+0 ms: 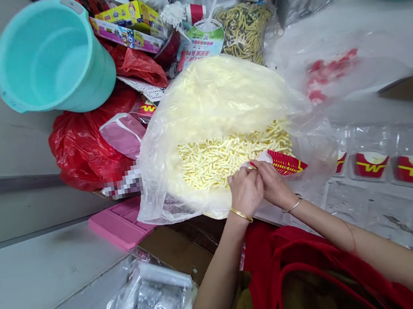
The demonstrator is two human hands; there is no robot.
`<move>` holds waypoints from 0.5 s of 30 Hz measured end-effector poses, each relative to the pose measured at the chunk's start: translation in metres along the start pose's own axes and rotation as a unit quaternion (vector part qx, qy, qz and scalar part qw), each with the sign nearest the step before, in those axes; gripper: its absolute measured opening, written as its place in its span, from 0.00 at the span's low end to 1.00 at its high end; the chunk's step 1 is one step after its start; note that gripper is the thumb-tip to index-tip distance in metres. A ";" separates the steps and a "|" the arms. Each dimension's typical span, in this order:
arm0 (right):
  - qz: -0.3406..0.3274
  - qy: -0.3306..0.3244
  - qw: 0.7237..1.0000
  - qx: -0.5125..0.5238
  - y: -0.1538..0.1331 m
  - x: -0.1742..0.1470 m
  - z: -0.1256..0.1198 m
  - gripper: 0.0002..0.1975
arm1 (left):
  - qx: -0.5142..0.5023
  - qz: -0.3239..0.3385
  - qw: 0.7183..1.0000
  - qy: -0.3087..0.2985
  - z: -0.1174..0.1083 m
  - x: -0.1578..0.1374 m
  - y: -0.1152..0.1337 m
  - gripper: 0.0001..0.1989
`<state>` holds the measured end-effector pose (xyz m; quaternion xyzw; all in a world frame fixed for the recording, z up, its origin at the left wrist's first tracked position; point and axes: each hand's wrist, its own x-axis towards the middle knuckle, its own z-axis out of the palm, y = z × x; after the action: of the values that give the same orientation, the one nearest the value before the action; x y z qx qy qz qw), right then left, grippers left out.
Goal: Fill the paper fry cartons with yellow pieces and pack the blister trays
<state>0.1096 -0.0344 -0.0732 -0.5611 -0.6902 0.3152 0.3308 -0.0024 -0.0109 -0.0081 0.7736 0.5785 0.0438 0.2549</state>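
My left hand (pixel 246 190) and my right hand (pixel 274 181) meet at the near edge of a large clear plastic bag (pixel 156 183). Both have their fingers bent and pressed together, and whatever is between them is hidden. Inside the open bag lies a heap of small pale yellow, fry-shaped sticks (pixel 218 159). A fanned stack of red fry cartons (pixel 286 161) with yellow and white parts rests on the bag, just beyond my right hand's fingers.
A turquoise bucket (pixel 103 82) stands at the back left above red plastic bags (pixel 83 148). Clear boxes holding red cartons (pixel 371 165) line the right side. A pink tray (pixel 119 225) lies left, a bag of golden cords (pixel 245 31) behind. Wrapped packs (pixel 156 308) sit lower left.
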 end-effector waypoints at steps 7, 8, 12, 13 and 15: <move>0.000 0.042 0.999 0.017 0.017 -0.004 -0.004 0.26 | -0.097 0.094 0.989 -0.057 0.000 0.007 -0.001 0.10; 0.003 0.049 0.999 0.013 0.019 -0.002 -0.004 0.28 | -0.135 0.098 0.985 -0.042 -0.002 0.013 -0.008 0.10; 0.026 0.072 0.997 0.002 0.020 0.004 -0.007 0.34 | -0.129 -0.031 0.984 0.119 -0.008 0.046 -0.047 0.10; 0.028 0.075 0.997 0.001 0.020 0.004 -0.008 0.34 | -0.089 -0.074 0.983 0.145 -0.008 0.056 -0.056 0.11; 0.030 0.076 0.997 0.002 0.019 0.005 -0.010 0.34 | -0.018 -0.125 0.979 0.157 -0.005 0.072 -0.069 0.13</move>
<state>0.1278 -0.0257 -0.0818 -0.6030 -0.6457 0.2826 0.3736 -0.0405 0.0711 -0.0504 0.6741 0.7025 0.1431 0.1779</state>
